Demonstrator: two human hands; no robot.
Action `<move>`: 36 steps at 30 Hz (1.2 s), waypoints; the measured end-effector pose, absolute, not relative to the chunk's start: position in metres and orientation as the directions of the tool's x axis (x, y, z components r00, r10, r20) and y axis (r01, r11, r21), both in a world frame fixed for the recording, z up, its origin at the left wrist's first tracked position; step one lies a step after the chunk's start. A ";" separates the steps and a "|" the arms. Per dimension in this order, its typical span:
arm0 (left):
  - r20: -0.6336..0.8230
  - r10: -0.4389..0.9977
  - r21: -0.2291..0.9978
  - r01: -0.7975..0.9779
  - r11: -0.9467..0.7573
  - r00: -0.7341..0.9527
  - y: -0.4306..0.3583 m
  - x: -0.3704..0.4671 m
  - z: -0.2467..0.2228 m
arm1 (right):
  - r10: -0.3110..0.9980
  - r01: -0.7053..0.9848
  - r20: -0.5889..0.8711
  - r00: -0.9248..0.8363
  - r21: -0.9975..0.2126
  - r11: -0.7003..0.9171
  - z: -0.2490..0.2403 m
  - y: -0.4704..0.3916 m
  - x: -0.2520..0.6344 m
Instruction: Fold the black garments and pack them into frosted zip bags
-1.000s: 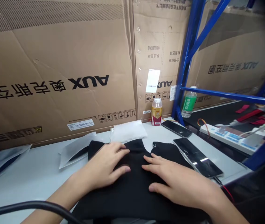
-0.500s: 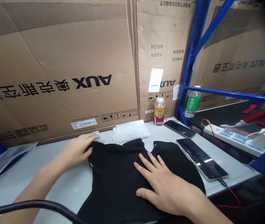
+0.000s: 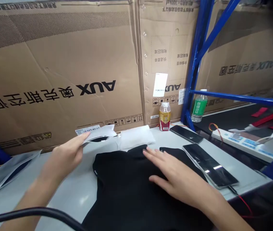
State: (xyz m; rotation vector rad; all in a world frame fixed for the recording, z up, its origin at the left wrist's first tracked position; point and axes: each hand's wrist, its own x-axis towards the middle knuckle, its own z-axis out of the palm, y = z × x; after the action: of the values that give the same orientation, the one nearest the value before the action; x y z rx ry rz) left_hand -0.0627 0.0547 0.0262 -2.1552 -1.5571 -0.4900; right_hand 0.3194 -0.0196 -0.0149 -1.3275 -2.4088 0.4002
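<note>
My left hand pinches the near end of a translucent white plastic bag, lifted above the table near the cardboard box. A dark strip shows in the bag's opening. My right hand is open, fingers stretched out over the upper right part of a black garment. Whether its palm presses on the cloth I cannot tell. The garment lies spread out on the pale table, its lower end cut off by the frame. A folded white plastic packet rests just beyond its top edge.
Behind the table stand large cardboard boxes and a blue metal frame. To the right are two phones, a bottle with a yellow and red label and a power strip. Another clear bag lies left. A black cable crosses the foreground.
My left hand has left the garment's top left corner and raised the plastic bag from behind it. My right hand has shifted slightly, its fingers now closer together.
</note>
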 end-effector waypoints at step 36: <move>0.186 0.436 0.143 0.415 -0.899 0.881 0.034 0.020 -0.001 | 0.882 0.739 0.046 -0.470 -0.527 0.420 0.006 -0.019 0.387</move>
State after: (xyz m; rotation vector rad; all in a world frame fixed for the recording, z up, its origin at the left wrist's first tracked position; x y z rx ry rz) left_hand 0.0201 0.0335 -0.0015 -3.1424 -0.7127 -0.3478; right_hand 0.3867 -0.0193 0.0056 -1.3987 -2.3641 0.6395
